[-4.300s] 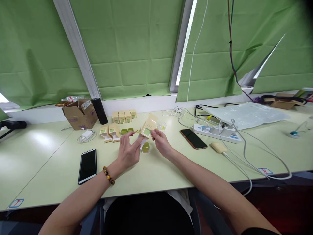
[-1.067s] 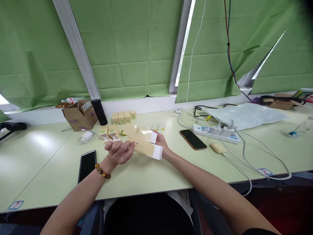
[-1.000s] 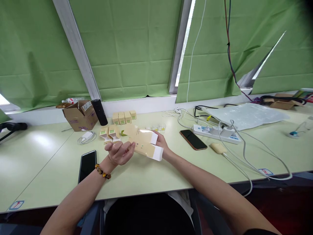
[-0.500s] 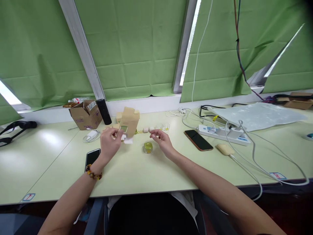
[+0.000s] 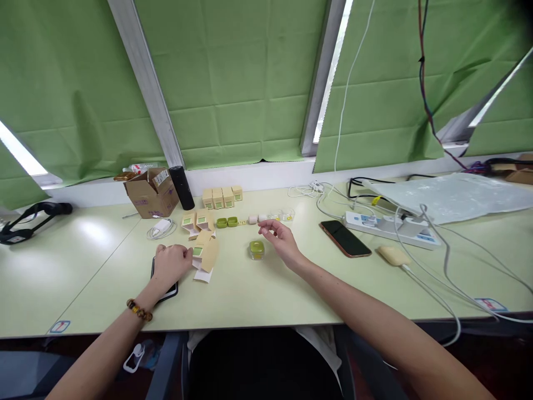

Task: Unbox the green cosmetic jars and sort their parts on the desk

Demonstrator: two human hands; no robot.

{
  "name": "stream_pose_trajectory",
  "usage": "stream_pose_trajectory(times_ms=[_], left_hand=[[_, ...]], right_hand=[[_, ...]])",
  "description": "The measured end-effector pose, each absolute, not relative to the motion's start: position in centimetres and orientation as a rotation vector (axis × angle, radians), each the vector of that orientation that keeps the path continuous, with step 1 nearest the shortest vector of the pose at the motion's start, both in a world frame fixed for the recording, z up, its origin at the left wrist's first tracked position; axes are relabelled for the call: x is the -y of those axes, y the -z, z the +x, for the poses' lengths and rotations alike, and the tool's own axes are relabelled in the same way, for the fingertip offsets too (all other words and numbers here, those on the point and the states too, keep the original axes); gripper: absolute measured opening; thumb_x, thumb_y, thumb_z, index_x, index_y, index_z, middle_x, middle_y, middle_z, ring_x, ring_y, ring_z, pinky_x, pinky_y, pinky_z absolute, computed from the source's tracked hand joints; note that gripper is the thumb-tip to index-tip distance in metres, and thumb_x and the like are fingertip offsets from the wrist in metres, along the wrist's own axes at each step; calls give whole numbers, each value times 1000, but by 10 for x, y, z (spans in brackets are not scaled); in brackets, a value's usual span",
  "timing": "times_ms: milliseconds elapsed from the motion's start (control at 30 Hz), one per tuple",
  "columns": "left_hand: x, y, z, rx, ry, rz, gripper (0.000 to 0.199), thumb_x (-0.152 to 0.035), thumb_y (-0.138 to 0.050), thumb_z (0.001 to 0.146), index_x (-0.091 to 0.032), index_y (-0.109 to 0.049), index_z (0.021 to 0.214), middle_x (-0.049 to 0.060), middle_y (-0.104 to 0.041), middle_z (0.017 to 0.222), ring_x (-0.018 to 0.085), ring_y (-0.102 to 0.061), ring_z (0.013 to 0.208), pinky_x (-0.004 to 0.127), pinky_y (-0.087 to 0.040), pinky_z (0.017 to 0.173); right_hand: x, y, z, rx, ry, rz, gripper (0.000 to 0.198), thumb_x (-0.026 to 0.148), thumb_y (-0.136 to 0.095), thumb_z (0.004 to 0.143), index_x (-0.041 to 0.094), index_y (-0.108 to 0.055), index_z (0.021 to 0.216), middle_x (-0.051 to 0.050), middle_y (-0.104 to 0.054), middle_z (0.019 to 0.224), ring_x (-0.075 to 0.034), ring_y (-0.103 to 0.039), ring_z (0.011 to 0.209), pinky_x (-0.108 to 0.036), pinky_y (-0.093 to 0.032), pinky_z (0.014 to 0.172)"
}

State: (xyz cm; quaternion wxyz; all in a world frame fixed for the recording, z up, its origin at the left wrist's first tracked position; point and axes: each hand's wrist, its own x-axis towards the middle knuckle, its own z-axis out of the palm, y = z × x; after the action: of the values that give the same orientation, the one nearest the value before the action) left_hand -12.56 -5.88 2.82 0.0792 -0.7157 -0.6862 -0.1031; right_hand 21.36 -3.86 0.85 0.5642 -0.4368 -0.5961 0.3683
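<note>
My left hand (image 5: 172, 264) is closed at the left edge of an opened small cardboard box (image 5: 210, 254), which lies on the table with its flaps spread. Partly under that hand is a phone (image 5: 170, 293). My right hand (image 5: 283, 244) hovers with loosely bent fingers apart, holding nothing. Just left of it stands a small clear container with a green lid (image 5: 257, 249). Behind, in a row, are green lids (image 5: 227, 222), tiny yellow pieces (image 5: 242, 222), whitish rolls (image 5: 252, 219) and clear cups (image 5: 287, 215). Two more opened boxes (image 5: 204, 219) lie behind the left hand's box.
Several closed small boxes (image 5: 222, 197) line the back. A larger carton (image 5: 152, 194) and black cylinder (image 5: 181, 188) stand back left, near a white charger cable (image 5: 161, 228). Rightward are another phone (image 5: 345, 239), a power strip (image 5: 391, 229), a cream-coloured pad (image 5: 393, 255) and loose cables.
My left hand has lowered the opened box from above the table onto it, moving left and toward me. The boxes behind now show. My right hand stays nearly in place.
</note>
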Motion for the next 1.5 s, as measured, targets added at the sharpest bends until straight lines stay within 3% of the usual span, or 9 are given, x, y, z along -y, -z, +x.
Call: stream_pose_trajectory(times_ms=[133, 200, 300, 367, 433, 567, 833, 1267, 1500], left_hand=[[63, -32, -123, 1896, 143, -2032, 58, -43, -35, 102, -16, -75, 69, 20, -75, 78, 34, -68, 82, 55, -36, 98], [66, -40, -118, 1832, 204, -2052, 53, -45, -36, 103, -16, -79, 88, 20, -76, 85, 38, -67, 99, 56, -37, 99], [70, -50, -107, 1794, 264, -2200, 50, -49, -45, 100, -17, -66, 133, 20, -74, 114, 40, -61, 119, 52, -44, 97], [73, -53, -98, 1851, 182, -2324, 52, -50, -49, 98, -24, -57, 143, 18, -65, 132, 38, -64, 116, 46, -50, 88], [75, -51, -91, 1906, 83, -2384, 46, -46, -49, 98, -26, -57, 138, 18, -57, 137, 34, -70, 104, 43, -52, 80], [74, -40, -84, 1894, 85, -2313, 38, -42, -47, 100, -16, -58, 125, 20, -54, 131, 30, -73, 91, 39, -53, 76], [64, -36, -83, 1933, 105, -2253, 41, -51, -44, 103, -15, -56, 118, 22, -55, 127, 34, -73, 92, 40, -54, 74], [59, -43, -90, 1979, 98, -2222, 47, -58, -43, 101, -18, -55, 123, 20, -58, 128, 36, -72, 95, 44, -54, 79], [60, -48, -89, 1985, 185, -2340, 43, -52, -51, 99, -17, -52, 124, 20, -57, 128, 34, -72, 96, 41, -54, 77]], right_hand=[[37, -7, 214, 1424, -845, -1033, 30, 47, -65, 89, 23, -69, 107, -5, -74, 97, -24, -66, 94, -38, -43, 83], [37, -6, 214, 1428, -836, -1029, 30, 47, -65, 89, 23, -69, 106, -5, -74, 96, -24, -66, 94, -37, -44, 83], [37, -6, 214, 1436, -831, -1026, 30, 47, -65, 90, 24, -69, 107, -5, -74, 96, -24, -65, 94, -38, -44, 83], [38, -6, 215, 1442, -828, -1024, 29, 47, -64, 90, 24, -69, 106, -4, -73, 96, -24, -65, 94, -38, -44, 85], [38, -7, 215, 1445, -824, -1015, 29, 48, -65, 90, 24, -69, 106, -4, -73, 95, -24, -65, 94, -38, -45, 86], [38, -7, 215, 1446, -819, -1009, 30, 48, -65, 89, 23, -69, 106, -4, -72, 95, -24, -64, 94, -39, -45, 88], [41, -9, 213, 1484, -778, -1061, 28, 47, -63, 90, 25, -69, 106, -5, -75, 100, -25, -67, 97, -40, -41, 89], [38, -6, 212, 1497, -781, -1035, 29, 46, -64, 89, 24, -69, 106, -4, -73, 97, -24, -66, 95, -41, -43, 92], [29, -2, 220, 1555, -745, -1094, 27, 43, -66, 87, 24, -70, 106, -5, -72, 97, -24, -65, 96, -42, -48, 94]])
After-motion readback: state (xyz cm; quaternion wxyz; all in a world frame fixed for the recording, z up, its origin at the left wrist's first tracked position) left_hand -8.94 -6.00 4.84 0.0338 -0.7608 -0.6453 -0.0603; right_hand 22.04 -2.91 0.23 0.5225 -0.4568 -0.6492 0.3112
